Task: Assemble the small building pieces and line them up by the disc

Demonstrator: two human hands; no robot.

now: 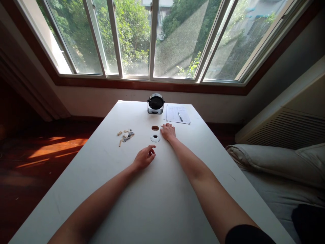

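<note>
On the white table (142, 118), my right hand (168, 131) rests palm down with its fingers bent. A tiny tan block-like piece (161, 125) shows at its thumb and index fingertips, partly hidden by them. My left hand (145, 157) lies lower and to the left, its fingers loosely curled. A gap shows between its thumb and index finger, and nothing is visible in it. Left of both hands is a loose pile of small tan, white and dark pieces (127, 135), which look like building blocks.
A round hole (155, 128) and a white-rimmed cover (155, 138) lie between the hands. A black round device on a stand (155, 103) stands at the far edge. Beside it are paper sheets (174, 115) with a pen (180, 117). A cushioned seat (274, 164) stands at right.
</note>
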